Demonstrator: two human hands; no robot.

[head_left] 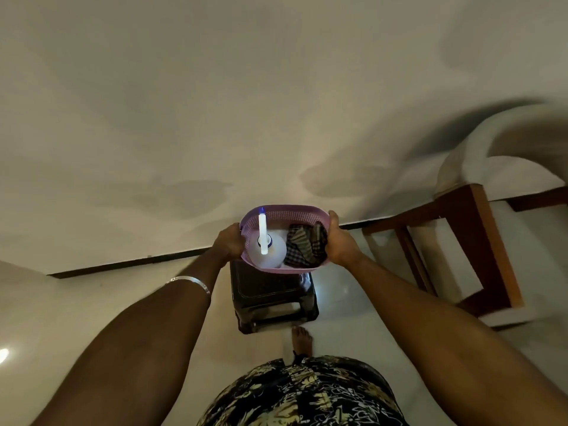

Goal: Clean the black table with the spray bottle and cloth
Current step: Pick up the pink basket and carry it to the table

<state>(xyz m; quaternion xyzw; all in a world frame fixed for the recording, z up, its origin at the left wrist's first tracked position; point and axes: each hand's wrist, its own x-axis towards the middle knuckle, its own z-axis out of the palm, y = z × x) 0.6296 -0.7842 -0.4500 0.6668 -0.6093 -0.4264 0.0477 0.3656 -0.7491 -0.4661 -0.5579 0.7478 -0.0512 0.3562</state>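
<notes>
A small black table (273, 298) stands on the pale floor in front of me, close to the wall. Above its far edge I hold a purple plastic basket (285, 212) with both hands. My left hand (229, 242) grips its left rim and my right hand (339, 241) grips its right rim. Inside the basket stands a white spray bottle (267, 247) with a blue-tipped nozzle, on the left. A dark checked cloth (305, 245) lies bunched on the right side of the basket.
A wooden chair frame (467, 235) with pale cushions stands to the right against the wall. A dark skirting strip (138, 261) runs along the wall's foot. My bare foot (302, 339) is just before the table.
</notes>
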